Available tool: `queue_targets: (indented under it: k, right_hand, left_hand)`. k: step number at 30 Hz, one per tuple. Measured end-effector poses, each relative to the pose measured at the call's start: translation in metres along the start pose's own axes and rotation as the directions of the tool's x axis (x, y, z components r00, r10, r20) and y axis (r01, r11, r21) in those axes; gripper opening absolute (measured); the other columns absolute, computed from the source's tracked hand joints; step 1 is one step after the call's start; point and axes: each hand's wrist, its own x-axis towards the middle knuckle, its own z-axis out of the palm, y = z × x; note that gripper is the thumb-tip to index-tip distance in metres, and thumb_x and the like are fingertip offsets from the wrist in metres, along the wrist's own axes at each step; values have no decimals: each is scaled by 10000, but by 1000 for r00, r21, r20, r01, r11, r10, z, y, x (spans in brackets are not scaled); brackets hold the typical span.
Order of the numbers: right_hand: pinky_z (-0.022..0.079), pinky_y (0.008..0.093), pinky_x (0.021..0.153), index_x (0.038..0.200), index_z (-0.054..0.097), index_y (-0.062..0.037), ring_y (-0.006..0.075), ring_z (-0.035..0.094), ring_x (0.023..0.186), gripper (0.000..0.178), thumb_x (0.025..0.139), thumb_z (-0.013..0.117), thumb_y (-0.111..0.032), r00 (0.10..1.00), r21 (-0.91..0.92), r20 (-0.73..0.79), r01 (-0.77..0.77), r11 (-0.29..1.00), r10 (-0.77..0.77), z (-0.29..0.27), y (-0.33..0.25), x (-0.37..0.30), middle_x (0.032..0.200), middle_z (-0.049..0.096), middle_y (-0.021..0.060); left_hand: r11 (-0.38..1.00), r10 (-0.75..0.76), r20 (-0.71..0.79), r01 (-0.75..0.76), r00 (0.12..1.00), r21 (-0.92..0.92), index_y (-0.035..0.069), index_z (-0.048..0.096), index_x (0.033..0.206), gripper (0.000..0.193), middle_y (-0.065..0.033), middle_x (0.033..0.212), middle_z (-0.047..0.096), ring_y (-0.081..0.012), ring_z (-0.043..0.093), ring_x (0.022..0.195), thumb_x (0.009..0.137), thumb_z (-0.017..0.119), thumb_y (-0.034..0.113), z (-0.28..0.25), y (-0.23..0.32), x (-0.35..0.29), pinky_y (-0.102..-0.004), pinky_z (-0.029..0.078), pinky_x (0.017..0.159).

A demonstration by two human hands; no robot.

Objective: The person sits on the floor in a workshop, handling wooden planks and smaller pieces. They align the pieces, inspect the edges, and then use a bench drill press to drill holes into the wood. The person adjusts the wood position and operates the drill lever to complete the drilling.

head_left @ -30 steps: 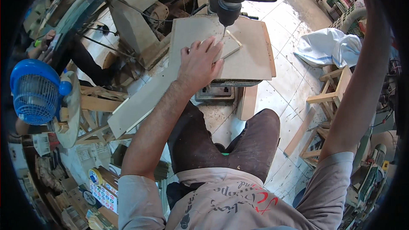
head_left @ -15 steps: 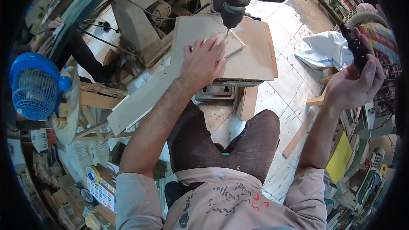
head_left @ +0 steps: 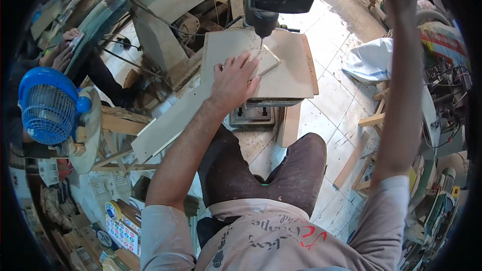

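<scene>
My left hand [head_left: 234,79] lies over a small flat piece of wood [head_left: 267,60] on the pale board [head_left: 290,81] of a drill press. Its fingers are bent over the piece, with the thumb by the near edge, holding it down. Just beyond the fingertips, the drill bit [head_left: 261,43] points down from the black chuck [head_left: 263,21]; whether its tip touches the wood I cannot tell. At the upper right my right forearm [head_left: 401,70] is stretched forward, and its hand lies past the picture's edge.
A blue fan [head_left: 49,104] stands at the left, near a long plank [head_left: 168,120]. Another person's hands [head_left: 63,56] are at the upper left. To the right lie a white sack [head_left: 370,60] and a wooden strip [head_left: 352,159] on the tiled floor.
My right hand, on a black handle earlier, has gone up and forward out of the picture. My left hand still rests on the wood. The whole view has shifted slightly.
</scene>
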Motion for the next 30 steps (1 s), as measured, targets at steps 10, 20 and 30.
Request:
queue_targets:
  k: [10, 20, 30]
  right_hand:
    - [460, 288, 861, 1279, 423, -13, 157, 563, 975, 511, 854, 687, -118, 22, 133, 905, -964, -231, 426, 77, -224, -384, 1096, 569, 95]
    - [517, 302, 730, 1223, 485, -4, 156, 608, 865, 315, 954, 559, -150, 169, 281, 954, -799, -532, 249, 122, -303, -374, 1015, 634, 93]
    - [516, 322, 733, 1289, 418, -32, 158, 590, 981, 573, 861, 677, -312, -47, -18, 996, -930, -368, 72, 122, -320, -400, 1149, 600, 82]
  left_hand:
    - [998, -65, 32, 65, 997, 9, 192, 506, 1337, 488, -62, 1369, 461, -262, 453, 1230, 881, 585, 348, -6, -1, -7, -513, 358, 962]
    - [987, -152, 131, 156, 980, -22, 178, 521, 1321, 417, -63, 1382, 455, -303, 472, 1210, 939, 431, 321, -16, 0, -6, -525, 385, 963]
    - [991, -128, 94, 123, 987, 54, 203, 532, 1299, 387, -53, 1330, 492, -336, 537, 1103, 932, 452, 295, -12, -1, -4, -509, 446, 933]
